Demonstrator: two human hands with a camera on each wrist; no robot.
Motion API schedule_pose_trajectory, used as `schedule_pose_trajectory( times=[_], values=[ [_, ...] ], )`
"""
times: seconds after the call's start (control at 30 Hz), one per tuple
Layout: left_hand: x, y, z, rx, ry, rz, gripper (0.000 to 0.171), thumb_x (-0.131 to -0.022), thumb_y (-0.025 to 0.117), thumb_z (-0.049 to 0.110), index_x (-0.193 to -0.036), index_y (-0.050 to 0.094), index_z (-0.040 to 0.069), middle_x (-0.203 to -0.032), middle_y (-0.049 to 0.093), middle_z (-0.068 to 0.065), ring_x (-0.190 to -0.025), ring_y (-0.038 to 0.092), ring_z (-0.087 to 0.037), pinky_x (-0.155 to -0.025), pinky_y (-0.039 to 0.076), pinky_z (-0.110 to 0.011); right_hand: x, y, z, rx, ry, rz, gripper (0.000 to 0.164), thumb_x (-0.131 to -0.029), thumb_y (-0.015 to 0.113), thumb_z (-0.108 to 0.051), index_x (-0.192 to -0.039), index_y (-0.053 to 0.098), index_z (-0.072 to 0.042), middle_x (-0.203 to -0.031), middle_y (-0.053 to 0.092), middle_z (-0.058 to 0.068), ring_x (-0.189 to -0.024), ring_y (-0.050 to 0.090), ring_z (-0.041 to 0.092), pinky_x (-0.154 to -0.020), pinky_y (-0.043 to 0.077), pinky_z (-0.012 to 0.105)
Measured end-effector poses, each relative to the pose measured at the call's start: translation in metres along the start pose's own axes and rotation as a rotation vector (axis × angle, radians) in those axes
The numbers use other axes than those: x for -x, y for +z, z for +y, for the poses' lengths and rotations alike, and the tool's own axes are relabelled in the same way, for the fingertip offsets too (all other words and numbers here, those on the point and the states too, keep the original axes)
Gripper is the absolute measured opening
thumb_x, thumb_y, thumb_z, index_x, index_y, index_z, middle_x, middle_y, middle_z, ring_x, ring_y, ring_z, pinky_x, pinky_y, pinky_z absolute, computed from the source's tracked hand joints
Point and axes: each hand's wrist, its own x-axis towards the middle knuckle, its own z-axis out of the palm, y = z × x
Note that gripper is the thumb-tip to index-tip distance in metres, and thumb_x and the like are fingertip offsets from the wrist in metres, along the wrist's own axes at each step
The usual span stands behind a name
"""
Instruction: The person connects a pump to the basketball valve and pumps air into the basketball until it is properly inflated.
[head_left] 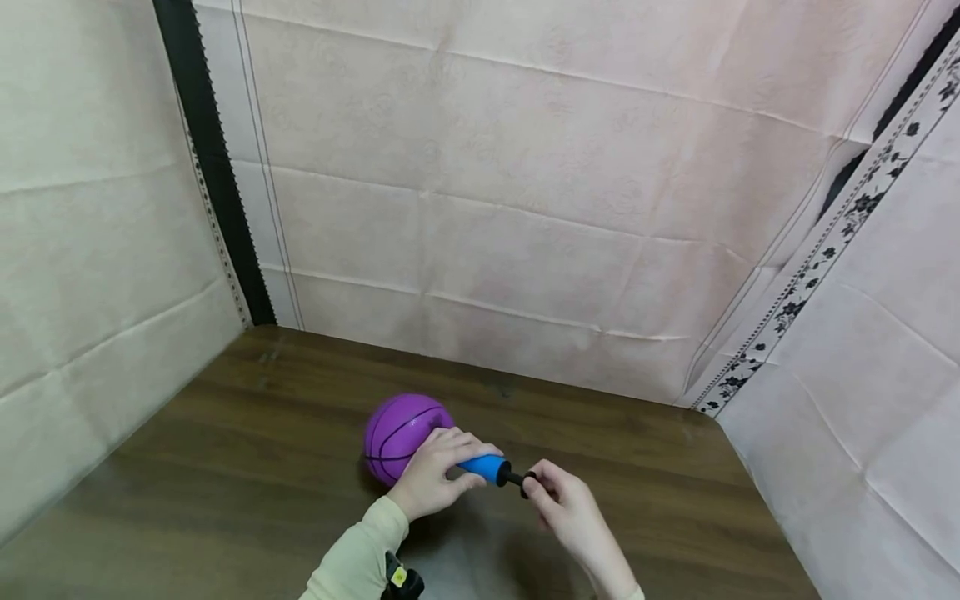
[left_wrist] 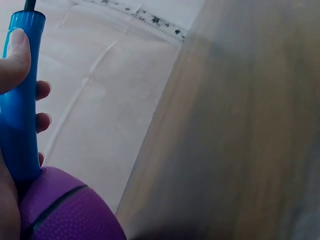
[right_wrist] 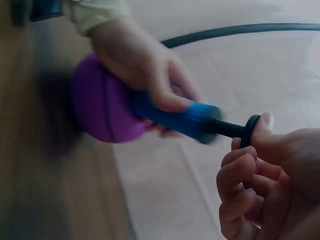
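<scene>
A blue hand pump (head_left: 483, 468) points into a purple ball (head_left: 401, 433) with black seam lines, its far end right at the ball's surface. My left hand (head_left: 442, 471) wraps round the pump's barrel, thumb on one side and fingers on the other, as the left wrist view shows. A dent shows in the ball near these fingers. My right hand (head_left: 564, 504) pinches the round black handle (right_wrist: 248, 131) at the end of the pump's rod, which sticks a short way out of the barrel. The joint between pump and ball is hidden.
The brown wooden table (head_left: 225, 475) lies under the ball and hands. Pale creased cloth (head_left: 480, 208) hangs behind and on both sides. A black strip (head_left: 217, 167) runs down the left corner; a floral border (head_left: 825, 242) edges the right cloth.
</scene>
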Motion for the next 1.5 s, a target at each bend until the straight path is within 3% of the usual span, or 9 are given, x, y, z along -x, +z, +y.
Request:
schedule_pose_trajectory(
  times=[0.23,0.33,0.5,0.63,0.73,0.83,0.97,1.23,1.5],
  values=[
    [-0.004,0.001,0.006,-0.094,0.002,0.018,0.038,-0.082,0.074,0.033,-0.119,0.066,0.031,-0.102,0.068,0.010,-0.097,0.059,-0.011,-0.092,0.044,-0.040,-0.005,0.012,0.007,-0.031,-0.006,-0.011,0.030,-0.103,0.045,-0.034,-0.113,0.050,-0.006,-0.074,0.058,0.008,-0.054,0.055,0.012,-0.053,0.048,0.030],
    [-0.007,0.001,0.008,-0.128,0.013,-0.008,0.037,-0.083,0.072,0.037,-0.120,0.066,0.032,-0.103,0.069,0.011,-0.098,0.060,-0.010,-0.093,0.044,-0.038,-0.005,0.015,0.009,-0.067,0.016,-0.002,0.035,-0.100,0.052,-0.035,-0.123,0.044,-0.010,-0.083,0.062,0.012,-0.059,0.059,0.014,-0.052,0.050,0.030],
    [-0.009,0.000,0.012,-0.127,0.050,-0.074,0.035,-0.088,0.066,0.044,-0.120,0.065,0.032,-0.107,0.068,0.013,-0.103,0.060,-0.008,-0.098,0.043,-0.040,-0.007,0.027,0.016,0.018,0.030,0.130,0.047,-0.089,0.068,-0.037,-0.122,0.045,-0.014,-0.074,0.065,0.008,-0.059,0.063,0.017,-0.054,0.047,0.024],
    [-0.010,-0.011,0.016,-0.174,0.010,-0.188,0.042,-0.085,0.070,0.046,-0.124,0.064,0.030,-0.115,0.068,0.012,-0.115,0.059,-0.010,-0.109,0.038,-0.047,-0.009,0.036,0.020,0.064,0.022,0.167,0.045,-0.087,0.069,-0.043,-0.119,0.055,-0.014,-0.075,0.066,0.004,-0.058,0.064,0.016,-0.058,0.047,0.023],
    [-0.011,-0.030,0.018,-0.251,-0.095,-0.224,0.057,-0.077,0.078,0.047,-0.128,0.062,0.027,-0.124,0.065,0.006,-0.126,0.053,-0.020,-0.116,0.025,-0.054,-0.009,0.038,0.019,0.062,0.019,0.202,0.037,-0.086,0.070,-0.044,-0.106,0.065,-0.014,-0.073,0.066,0.001,-0.056,0.063,0.012,-0.057,0.049,0.022],
    [-0.009,-0.045,0.015,-0.303,-0.264,-0.167,0.067,-0.068,0.085,0.046,-0.128,0.062,0.025,-0.134,0.059,-0.002,-0.134,0.043,-0.032,-0.114,0.017,-0.064,-0.008,0.037,0.016,0.055,0.028,0.257,0.032,-0.084,0.073,-0.042,-0.097,0.068,-0.014,-0.067,0.065,0.000,-0.055,0.061,0.009,-0.056,0.047,0.022],
    [-0.002,-0.047,0.007,-0.332,-0.438,-0.100,0.073,-0.064,0.089,0.040,-0.130,0.060,0.027,-0.146,0.048,-0.008,-0.137,0.031,-0.040,-0.107,0.019,-0.071,-0.008,0.038,0.013,0.092,-0.003,0.328,0.027,-0.081,0.077,-0.038,-0.091,0.069,-0.015,-0.063,0.063,-0.003,-0.052,0.058,0.003,-0.053,0.044,0.021],
    [-0.002,-0.030,0.002,-0.454,-0.476,0.040,0.060,-0.062,0.091,0.032,-0.118,0.068,0.032,-0.140,0.055,-0.002,-0.135,0.037,-0.034,-0.107,0.024,-0.067,-0.007,0.038,0.005,0.281,-0.231,0.483,0.017,-0.076,0.083,-0.027,-0.083,0.071,-0.017,-0.055,0.046,-0.014,-0.048,0.036,-0.004,-0.047,0.031,0.017],
    [-0.001,-0.024,0.001,-0.455,-0.476,0.078,0.061,-0.060,0.092,0.030,-0.116,0.068,0.033,-0.139,0.056,0.000,-0.136,0.038,-0.031,-0.108,0.024,-0.066,-0.002,0.030,0.000,0.347,-0.248,0.465,0.017,-0.076,0.082,-0.026,-0.084,0.073,-0.015,-0.054,0.046,-0.015,-0.047,0.034,-0.005,-0.047,0.029,0.016]
  ],
)
